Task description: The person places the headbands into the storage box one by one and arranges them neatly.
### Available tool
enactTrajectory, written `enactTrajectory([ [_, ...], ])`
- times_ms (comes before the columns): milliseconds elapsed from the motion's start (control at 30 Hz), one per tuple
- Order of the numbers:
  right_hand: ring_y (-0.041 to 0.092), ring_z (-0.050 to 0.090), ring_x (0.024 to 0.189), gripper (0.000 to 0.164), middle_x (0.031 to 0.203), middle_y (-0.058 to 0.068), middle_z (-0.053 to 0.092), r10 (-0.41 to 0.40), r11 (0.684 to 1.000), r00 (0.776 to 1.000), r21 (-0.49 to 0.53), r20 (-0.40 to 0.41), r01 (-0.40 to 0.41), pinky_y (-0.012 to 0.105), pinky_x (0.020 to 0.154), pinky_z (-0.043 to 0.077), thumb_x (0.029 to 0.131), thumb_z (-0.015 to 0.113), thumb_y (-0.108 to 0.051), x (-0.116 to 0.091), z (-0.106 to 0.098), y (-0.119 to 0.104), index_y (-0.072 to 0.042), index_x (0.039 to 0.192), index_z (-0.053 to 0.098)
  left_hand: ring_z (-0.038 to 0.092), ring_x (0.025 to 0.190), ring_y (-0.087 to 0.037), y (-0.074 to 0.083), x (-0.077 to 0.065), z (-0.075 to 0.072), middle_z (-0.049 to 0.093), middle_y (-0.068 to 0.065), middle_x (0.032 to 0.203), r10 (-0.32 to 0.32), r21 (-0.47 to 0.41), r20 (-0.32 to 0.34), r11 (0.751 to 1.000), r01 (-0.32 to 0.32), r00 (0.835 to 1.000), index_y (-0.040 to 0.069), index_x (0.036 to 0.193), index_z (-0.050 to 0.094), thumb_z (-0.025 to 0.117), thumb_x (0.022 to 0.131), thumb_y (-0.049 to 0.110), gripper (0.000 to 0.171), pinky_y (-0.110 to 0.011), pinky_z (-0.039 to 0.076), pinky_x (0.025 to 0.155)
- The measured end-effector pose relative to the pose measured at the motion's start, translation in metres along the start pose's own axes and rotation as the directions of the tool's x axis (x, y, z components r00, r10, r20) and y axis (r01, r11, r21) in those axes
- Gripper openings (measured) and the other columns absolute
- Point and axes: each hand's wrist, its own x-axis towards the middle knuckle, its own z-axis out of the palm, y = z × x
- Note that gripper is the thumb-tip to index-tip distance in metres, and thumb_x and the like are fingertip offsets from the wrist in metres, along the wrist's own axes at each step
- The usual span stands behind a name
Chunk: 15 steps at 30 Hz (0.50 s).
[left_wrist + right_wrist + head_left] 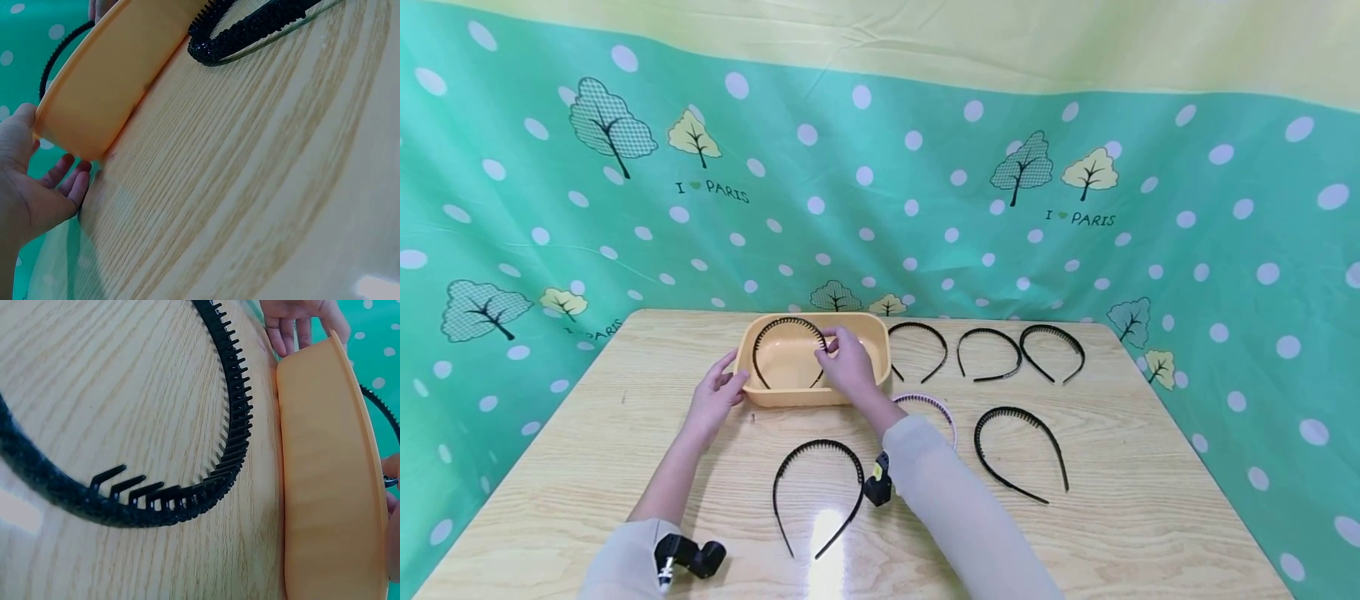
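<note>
A yellow-orange plastic basin (820, 398) stands at the back of the table, a black toothed headband (790, 320) inside it with its arch upward. My right hand (850, 367) reaches over the basin and pinches that headband's right side between thumb and fingers. At the basin's left front corner my left hand (713, 402) holds on, its thumb by the rim and its fingers along the outer wall. In the left wrist view the left hand (37, 187) shows at the basin's end. The right wrist view shows only part of the right hand (392, 537), behind the basin wall.
Black headbands lie right of the basin: one close beside it (943, 350), two farther right (988, 331) (1052, 329), and one nearer (1011, 410). A pale lilac headband (936, 402) is partly behind the right sleeve. Another black headband (823, 443) lies in front.
</note>
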Motion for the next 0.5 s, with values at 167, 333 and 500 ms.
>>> enactTrajectory([
  [167,0.009,0.047,0.062,0.044,0.092,0.002,0.059,-0.004,1.000,0.999,-0.019,0.039,0.005,0.020,0.050,0.043,0.087,0.066,-0.023,0.0008,0.0003,0.0012,-0.015,0.128,0.053,0.055,0.089,0.002,0.0013,-0.0015,-0.0003,0.043,-0.023,0.136,0.003,0.001,-0.004,1.000,-0.003,1.000,0.025,0.150,0.021,0.050,0.095,0.040,0.064,-0.017,0.053,0.086],
  [333,0.011,0.048,0.064,0.048,0.091,0.001,0.057,0.008,0.999,0.997,-0.039,0.072,-0.005,0.022,0.051,0.043,0.087,0.066,-0.024,0.0010,0.0006,0.0014,-0.017,0.132,0.050,0.055,0.088,0.001,0.0010,-0.0018,0.0005,0.043,-0.024,0.135,0.009,0.006,-0.004,1.000,-0.009,1.000,0.023,0.150,0.021,0.051,0.095,0.040,0.065,-0.018,0.053,0.086],
  [500,0.013,0.049,0.067,0.052,0.090,0.000,0.056,0.002,0.998,0.995,-0.055,0.102,0.003,0.022,0.054,0.044,0.087,0.067,-0.025,0.0002,0.0004,0.0011,-0.017,0.135,0.048,0.055,0.091,-0.002,-0.0001,-0.0011,0.0011,0.043,-0.025,0.134,0.012,0.012,-0.002,1.000,-0.012,1.000,0.022,0.150,0.022,0.052,0.094,0.043,0.067,-0.018,0.054,0.085],
])
